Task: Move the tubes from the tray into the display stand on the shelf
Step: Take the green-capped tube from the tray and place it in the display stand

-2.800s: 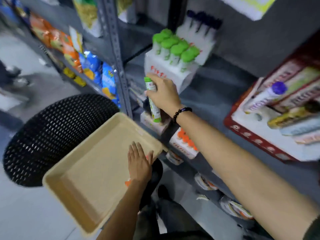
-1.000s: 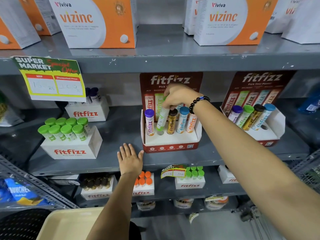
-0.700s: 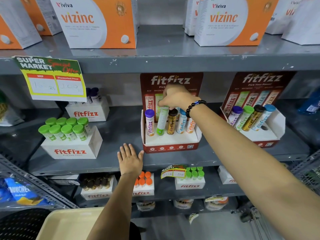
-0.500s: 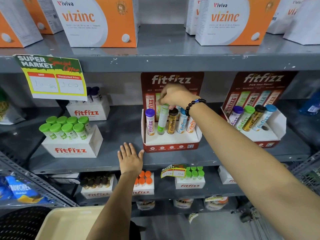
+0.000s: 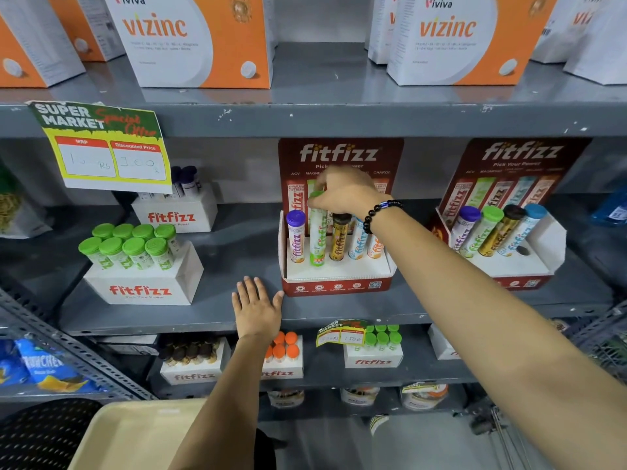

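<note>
Display stand (image 5: 339, 154) reads "fitfizz"; upper boxes (image 5: 190, 39) read "vizinc".

R hand (image 5: 342, 195): arm extended far, fingers curled downward in a pinch, beaded bracelet on wrist. L hand (image 5: 257, 308): nearer, palm down, fingers spread, laid flat; forearm extended fwd.

Grey metal shelving unit (image 5: 339, 117) fills the view, several tiers w/ scuffed paint on front edges. Grey back wall (image 5: 237, 171) behind the middle tier. Perforated angle-iron upright (image 5: 68, 347) slants at lower left. Pale grey floor (image 5: 424, 442) at bottom edge. Light even, soft shadows under each tier.
</note>
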A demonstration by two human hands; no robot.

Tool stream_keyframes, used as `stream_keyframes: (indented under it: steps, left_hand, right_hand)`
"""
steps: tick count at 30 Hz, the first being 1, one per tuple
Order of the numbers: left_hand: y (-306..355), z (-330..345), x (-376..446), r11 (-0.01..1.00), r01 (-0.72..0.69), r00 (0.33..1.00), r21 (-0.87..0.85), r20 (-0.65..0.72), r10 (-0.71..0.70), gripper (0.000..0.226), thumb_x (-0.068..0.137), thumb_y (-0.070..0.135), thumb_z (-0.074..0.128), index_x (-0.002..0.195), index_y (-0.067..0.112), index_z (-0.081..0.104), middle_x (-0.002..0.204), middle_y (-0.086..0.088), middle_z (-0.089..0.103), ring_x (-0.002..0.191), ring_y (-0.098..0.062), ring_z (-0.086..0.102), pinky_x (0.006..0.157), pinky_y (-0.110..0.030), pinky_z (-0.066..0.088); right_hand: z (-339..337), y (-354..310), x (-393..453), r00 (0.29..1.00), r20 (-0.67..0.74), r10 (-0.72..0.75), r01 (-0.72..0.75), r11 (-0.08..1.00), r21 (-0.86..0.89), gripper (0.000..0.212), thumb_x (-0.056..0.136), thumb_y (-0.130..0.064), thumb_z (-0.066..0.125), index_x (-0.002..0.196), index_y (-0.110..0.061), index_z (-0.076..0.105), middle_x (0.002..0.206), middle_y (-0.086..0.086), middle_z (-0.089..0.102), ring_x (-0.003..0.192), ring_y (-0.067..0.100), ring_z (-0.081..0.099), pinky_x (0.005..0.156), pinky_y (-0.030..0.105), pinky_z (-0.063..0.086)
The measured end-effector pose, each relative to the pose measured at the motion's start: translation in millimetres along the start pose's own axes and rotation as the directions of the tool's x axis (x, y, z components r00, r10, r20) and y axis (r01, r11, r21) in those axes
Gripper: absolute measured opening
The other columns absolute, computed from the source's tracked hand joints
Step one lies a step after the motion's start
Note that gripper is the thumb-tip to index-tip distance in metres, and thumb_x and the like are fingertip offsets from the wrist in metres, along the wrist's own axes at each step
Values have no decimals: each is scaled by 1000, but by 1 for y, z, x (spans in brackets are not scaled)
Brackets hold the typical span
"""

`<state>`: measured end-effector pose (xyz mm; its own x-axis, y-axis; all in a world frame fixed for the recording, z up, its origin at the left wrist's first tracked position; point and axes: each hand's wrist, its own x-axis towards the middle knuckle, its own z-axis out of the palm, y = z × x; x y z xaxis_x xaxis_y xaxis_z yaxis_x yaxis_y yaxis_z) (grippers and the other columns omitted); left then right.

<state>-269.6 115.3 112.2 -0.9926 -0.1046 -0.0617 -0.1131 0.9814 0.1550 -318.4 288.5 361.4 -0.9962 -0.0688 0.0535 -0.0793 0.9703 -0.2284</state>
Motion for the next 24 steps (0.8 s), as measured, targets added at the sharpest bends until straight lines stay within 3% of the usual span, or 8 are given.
stream_keyframes:
  steps: [7, 12, 20, 24]
  left_hand:
    - [0, 2, 1, 1000, 6, 1000, 10, 1, -6, 71, 92, 55, 4, 147, 11, -5, 158, -13, -5, 144, -30, -8, 116, -40, -5]
    - [-1, 4, 3, 1000, 11, 1000, 13, -3, -11, 72, 92, 56, 4, 147, 12, -5, 158, -12, -5, 144, -29, -8, 115, -40, -5]
    - [-1, 3, 2, 1000, 8, 1000, 10, 2, -8, 71, 92, 56, 4, 146, 11, -6, 158, -12, -5, 144, -29, -8, 115, -40, -5]
    - [0, 1, 1, 1000, 6, 1000, 7, 7, -6, 71, 92, 56, 4, 146, 11, -6, 158, -12, -6, 144, -29, -8, 116, -40, -4]
  right_hand:
    - [10, 1, -2, 997, -78, -19, 14, 998, -60, 47, 75, -56, 67, 97, -14, 64, 83, 1, 58, 75, 21, 52, 65, 29, 38]
    - [15, 4, -2, 997, -78, 0, -1, 1000, -16, 51, 73, -57, 69, 100, -13, 66, 91, 4, 65, 75, 21, 53, 64, 28, 39]
    - [17, 2, -1, 998, -62, -14, 14, 1000, 6, 45, 71, -55, 72, 90, -15, 66, 79, -1, 61, 73, 21, 58, 60, 27, 37]
    - [22, 4, -2, 999, -30, -17, 17, 1000, -13, 49, 71, -53, 72, 100, -14, 66, 92, 2, 66, 79, 21, 56, 65, 28, 39]
